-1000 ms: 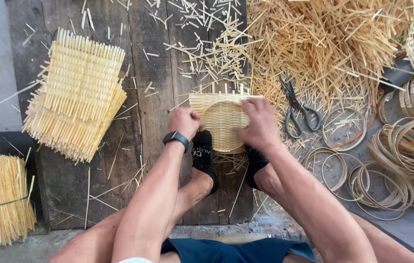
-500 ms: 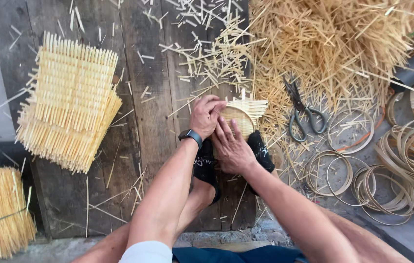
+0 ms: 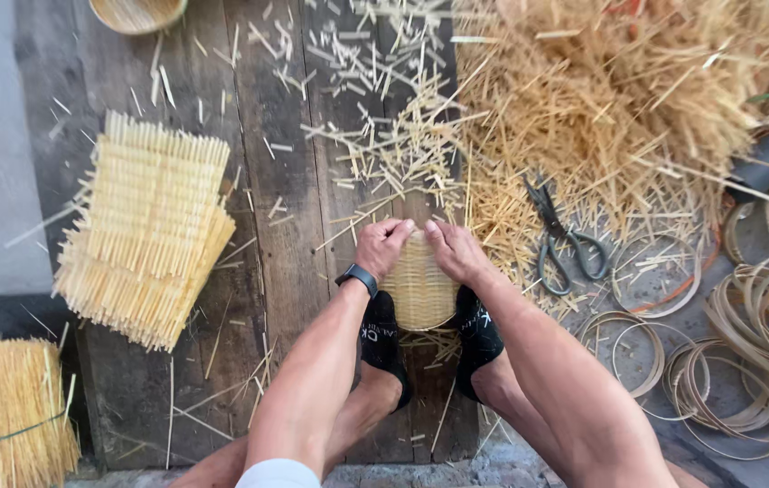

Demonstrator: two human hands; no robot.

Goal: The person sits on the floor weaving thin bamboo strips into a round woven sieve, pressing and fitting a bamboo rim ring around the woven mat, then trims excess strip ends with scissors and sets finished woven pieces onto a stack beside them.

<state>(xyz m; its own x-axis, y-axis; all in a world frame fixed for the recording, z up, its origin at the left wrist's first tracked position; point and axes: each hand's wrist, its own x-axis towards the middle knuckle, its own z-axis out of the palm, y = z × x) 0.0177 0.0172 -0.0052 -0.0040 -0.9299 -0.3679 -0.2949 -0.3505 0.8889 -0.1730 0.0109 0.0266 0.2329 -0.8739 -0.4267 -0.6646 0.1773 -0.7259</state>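
1. The left hand (image 3: 381,246) and the right hand (image 3: 453,251) sit close together, both gripping the top edge of a small woven bamboo basket (image 3: 418,289), fingertips nearly meeting above it.
2. The basket stands on a dark wooden board (image 3: 285,271), held between 2 feet in black socks (image 3: 382,339).
3. A black smartwatch (image 3: 359,276) is on the left wrist.
4. A stack of square woven bamboo mats (image 3: 145,239) lies on the board well to the left of the hands.
5. Black scissors (image 3: 563,239) lie just right of the right hand, at the edge of a big heap of bamboo offcuts (image 3: 619,99).
6. Thin bamboo hoops (image 3: 746,343) lie piled at the far right.
7. A tied bundle of bamboo strips (image 3: 0,416) rests at the lower left.
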